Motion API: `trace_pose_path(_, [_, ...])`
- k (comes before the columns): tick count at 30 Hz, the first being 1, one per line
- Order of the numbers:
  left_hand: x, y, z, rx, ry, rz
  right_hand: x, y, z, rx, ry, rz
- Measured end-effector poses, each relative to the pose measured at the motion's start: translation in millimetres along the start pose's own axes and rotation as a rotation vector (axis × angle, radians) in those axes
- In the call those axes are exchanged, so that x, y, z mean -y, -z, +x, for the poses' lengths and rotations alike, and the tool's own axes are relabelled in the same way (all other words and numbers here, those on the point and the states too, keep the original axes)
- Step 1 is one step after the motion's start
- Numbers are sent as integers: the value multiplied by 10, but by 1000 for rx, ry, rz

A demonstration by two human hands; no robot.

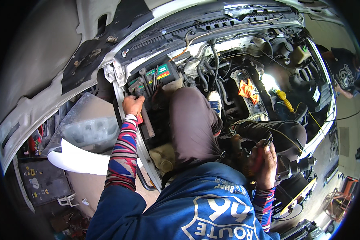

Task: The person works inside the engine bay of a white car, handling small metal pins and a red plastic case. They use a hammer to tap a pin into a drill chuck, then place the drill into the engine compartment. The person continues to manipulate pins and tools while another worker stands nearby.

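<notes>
My left hand (133, 105) is closed on something partly hidden, with red showing under its fingers, at the engine bay's left edge beside the battery (162, 73) and some metal tools (145, 82). My right hand (267, 162), slightly blurred, grips a small dark tool (269, 140) with some red near the palm, low on the right of the bay. My bent leg (190, 120) is inside the bay, a sneaker (214, 102) near hoses (224, 92). An orange rag (248, 90) lies on the engine, and a lit work lamp (272, 84) with a yellow handle rests to its right.
The raised hood (48, 52) arches over the upper left. A white curved panel (80, 160) and translucent sheet lie outside the left fender. Another person (342, 74) stands beyond the right fender. Cables cross the bay's right side, and a red metal frame (344, 192) stands at lower right.
</notes>
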State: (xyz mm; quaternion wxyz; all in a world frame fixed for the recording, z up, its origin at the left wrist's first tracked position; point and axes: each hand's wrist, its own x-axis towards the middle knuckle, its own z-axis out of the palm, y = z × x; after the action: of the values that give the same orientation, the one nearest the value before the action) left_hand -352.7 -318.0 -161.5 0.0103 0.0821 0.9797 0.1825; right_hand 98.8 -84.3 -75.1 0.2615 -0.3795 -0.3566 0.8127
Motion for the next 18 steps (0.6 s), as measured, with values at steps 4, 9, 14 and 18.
trace_pose_path(4, [14,-45,-15,25,21,11,3,-2,19,26,-4,37])
trace_pose_path(9, [-189,82,-22,-152,-306,-149,-53,144,-20,8,18,-2])
trace_pose_path(14, [-1017,406,-101,25,-277,-358,-65,276,31,118,-82,109])
trace_pose_path(18, [-1663,507,-416,303,-407,-699,-171,263,128,217,-70,207])
